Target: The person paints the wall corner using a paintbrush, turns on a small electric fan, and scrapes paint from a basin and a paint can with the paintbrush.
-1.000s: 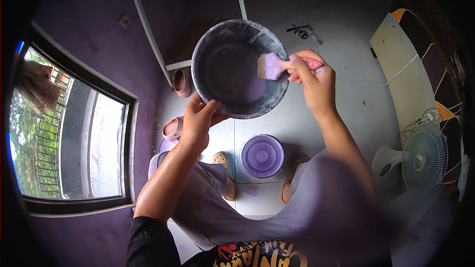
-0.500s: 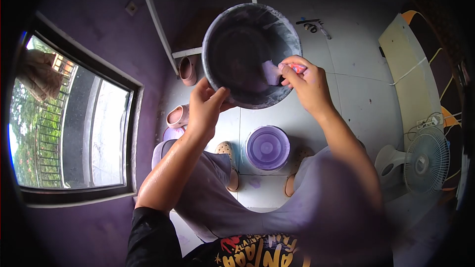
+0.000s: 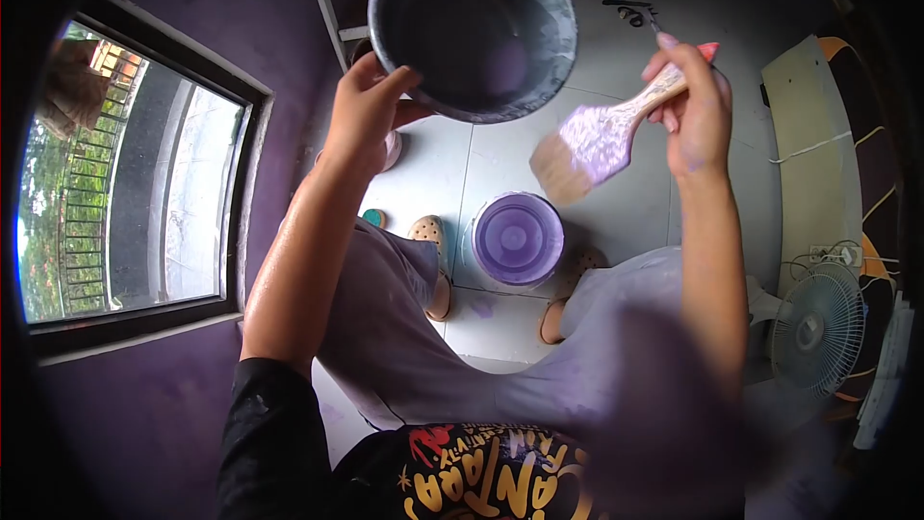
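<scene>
My left hand grips the near left rim of a dark bucket, which is tilted so that its inside faces me. Grey and purple smears mark the bucket's inner wall. In my right hand is a paintbrush, its fingers closed around the wooden handle with a red end. Purple paint covers the brush's ferrule, and the tan bristles point down to the left, apart from the bucket. Below, between my feet, a small purple-stained pail stands on the tiled floor.
A window is in the purple wall at left. On the right stand a white fan and a pale board with cables beside it. Small dark tools lie on the floor ahead. A green round thing is by my left shoe.
The paintbrush has come out of the bucket, moving right and turning its bristles down-left in my right hand. The bucket, still in my left hand, sits higher in view.
</scene>
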A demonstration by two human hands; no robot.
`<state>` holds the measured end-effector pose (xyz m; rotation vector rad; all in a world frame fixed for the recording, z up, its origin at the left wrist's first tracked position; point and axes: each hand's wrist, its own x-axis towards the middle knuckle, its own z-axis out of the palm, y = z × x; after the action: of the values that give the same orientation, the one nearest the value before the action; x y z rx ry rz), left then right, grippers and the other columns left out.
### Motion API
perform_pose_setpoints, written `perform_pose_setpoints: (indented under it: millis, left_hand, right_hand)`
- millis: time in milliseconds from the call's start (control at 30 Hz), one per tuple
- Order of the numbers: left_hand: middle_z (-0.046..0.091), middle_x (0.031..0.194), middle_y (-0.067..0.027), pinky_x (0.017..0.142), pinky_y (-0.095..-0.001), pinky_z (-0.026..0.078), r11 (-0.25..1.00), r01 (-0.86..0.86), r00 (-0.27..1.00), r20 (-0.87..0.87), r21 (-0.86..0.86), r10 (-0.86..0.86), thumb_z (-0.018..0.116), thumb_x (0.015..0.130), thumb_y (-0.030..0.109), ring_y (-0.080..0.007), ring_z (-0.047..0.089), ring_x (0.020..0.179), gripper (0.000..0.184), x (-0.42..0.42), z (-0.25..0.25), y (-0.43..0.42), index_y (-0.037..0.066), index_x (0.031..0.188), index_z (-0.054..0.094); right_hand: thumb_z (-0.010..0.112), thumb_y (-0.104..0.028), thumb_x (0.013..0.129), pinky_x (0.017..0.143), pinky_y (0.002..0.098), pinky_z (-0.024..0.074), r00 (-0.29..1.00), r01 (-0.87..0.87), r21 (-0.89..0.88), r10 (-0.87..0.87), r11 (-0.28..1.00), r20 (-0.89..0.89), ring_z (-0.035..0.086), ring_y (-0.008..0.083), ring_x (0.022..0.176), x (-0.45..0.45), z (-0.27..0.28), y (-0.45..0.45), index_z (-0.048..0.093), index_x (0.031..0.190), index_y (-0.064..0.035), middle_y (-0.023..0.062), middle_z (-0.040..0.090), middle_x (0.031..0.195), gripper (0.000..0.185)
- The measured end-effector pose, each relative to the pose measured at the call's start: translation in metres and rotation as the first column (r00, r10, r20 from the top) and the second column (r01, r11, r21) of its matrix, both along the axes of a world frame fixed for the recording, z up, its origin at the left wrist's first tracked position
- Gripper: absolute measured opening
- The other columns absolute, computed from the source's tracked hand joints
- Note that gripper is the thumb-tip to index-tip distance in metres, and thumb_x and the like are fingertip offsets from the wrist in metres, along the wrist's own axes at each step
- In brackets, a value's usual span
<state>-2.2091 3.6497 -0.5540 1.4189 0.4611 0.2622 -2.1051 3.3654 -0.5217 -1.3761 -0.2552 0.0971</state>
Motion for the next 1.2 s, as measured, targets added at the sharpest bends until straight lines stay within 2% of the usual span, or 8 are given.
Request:
perform_pose_setpoints:
  millis: [367, 567, 667, 767, 800, 933, 1000, 1200]
  left_hand:
    - [0.068, 0.1, -0.0118, 0.083, -0.0354, 0.06, 0.99, -0.141, 0.989, 0.043, 0.01, 0.14, 0.063, 0.092, 0.011, -0.0219, 0.069, 0.088, 0.021, 0.004, -0.004, 0.064, 0.001, 0.11, 0.061]
    - [0.067, 0.103, -0.0206, 0.087, -0.0426, 0.06, 0.949, -0.309, 0.935, 0.16, -0.065, 0.315, 0.062, 0.09, 0.007, -0.0338, 0.068, 0.096, 0.024, -0.02, 0.015, 0.125, -0.006, 0.11, 0.056]
    - [0.061, 0.111, -0.0221, 0.093, -0.0454, 0.058, 0.925, -0.345, 0.895, 0.242, -0.16, 0.376, 0.058, 0.093, 0.007, -0.0349, 0.065, 0.102, 0.028, -0.071, 0.009, 0.158, -0.008, 0.115, 0.052]
    - [0.056, 0.118, -0.0203, 0.098, -0.0457, 0.055, 0.784, -0.568, 0.756, 0.219, -0.252, 0.617, 0.056, 0.096, 0.009, -0.0334, 0.06, 0.112, 0.03, -0.15, -0.014, 0.152, -0.01, 0.118, 0.048]
    - [0.058, 0.115, -0.0198, 0.096, -0.0449, 0.056, 0.797, -0.48, 0.785, 0.225, -0.367, 0.576, 0.056, 0.096, 0.009, -0.0322, 0.063, 0.106, 0.028, -0.186, -0.032, 0.167, -0.009, 0.116, 0.049]
    - [0.065, 0.103, -0.0157, 0.088, -0.0382, 0.06, 0.589, -0.726, 0.633, -0.011, -0.354, 0.774, 0.059, 0.081, 0.005, -0.0271, 0.067, 0.095, 0.022, -0.301, -0.093, 0.156, -0.004, 0.102, 0.058]
    - [0.067, 0.083, -0.0126, 0.065, -0.0331, 0.064, 0.544, -0.791, 0.604, -0.22, -0.279, 0.766, 0.056, 0.078, 0.012, -0.0242, 0.069, 0.069, 0.013, -0.341, -0.134, 0.149, 0.002, 0.085, 0.054]
    - [0.067, 0.083, -0.0135, 0.064, -0.033, 0.063, 0.527, -0.829, 0.517, -0.619, -0.188, 0.591, 0.055, 0.077, 0.012, -0.0238, 0.069, 0.07, 0.013, -0.371, -0.275, 0.125, 0.001, 0.084, 0.055]
  right_hand:
    - [0.065, -0.028, 0.085, 0.044, 0.0232, 0.034, 0.98, -0.183, -0.071, 0.188, 0.981, 0.065, 0.046, 0.0082, 0.046, -0.014, -0.003, 0.011, 0.06, 0.064, -0.0053, 0.002, 0.054, 0.057, 0.031]
    - [0.061, -0.029, 0.088, 0.043, 0.0217, 0.0329, 0.958, -0.26, -0.083, 0.268, 0.962, 0.105, 0.045, 0.0058, 0.046, -0.012, -0.004, 0.013, 0.058, 0.063, -0.0063, -0.0013, 0.052, 0.055, 0.034]
    - [0.062, -0.028, 0.088, 0.044, 0.0225, 0.034, 0.955, -0.267, -0.059, 0.272, 0.962, 0.119, 0.046, 0.0062, 0.046, -0.011, -0.007, 0.011, 0.059, 0.064, -0.0055, -0.0005, 0.052, 0.056, 0.033]
    - [0.063, -0.028, 0.088, 0.045, 0.0232, 0.0347, 0.951, -0.243, -0.103, 0.258, 0.964, 0.171, 0.047, 0.0065, 0.049, -0.012, -0.012, 0.008, 0.059, 0.068, -0.0043, -0.0004, 0.053, 0.058, 0.031]
    - [0.063, -0.028, 0.088, 0.046, 0.0235, 0.0347, 0.95, -0.209, -0.137, 0.235, 0.968, 0.207, 0.047, 0.0065, 0.049, -0.011, -0.015, 0.01, 0.059, 0.069, -0.0041, -0.0005, 0.052, 0.058, 0.031]
    - [0.063, -0.035, 0.087, 0.055, 0.031, 0.0443, 0.946, -0.16, -0.247, 0.22, 0.956, 0.24, 0.057, 0.0154, 0.053, -0.012, -0.011, 0.003, 0.058, 0.061, -0.0001, 0.0072, 0.056, 0.054, 0.044]
    - [0.062, -0.036, 0.087, 0.054, 0.0314, 0.0446, 0.946, -0.132, -0.259, 0.2, 0.957, 0.254, 0.058, 0.0174, 0.052, -0.013, -0.013, 0.003, 0.059, 0.06, -0.0006, 0.008, 0.058, 0.053, 0.044]
    - [0.061, -0.037, 0.087, 0.054, 0.0326, 0.0456, 0.936, -0.101, -0.264, 0.182, 0.959, 0.302, 0.059, 0.0187, 0.051, -0.015, -0.016, 0.007, 0.059, 0.06, -0.001, 0.0094, 0.058, 0.053, 0.045]
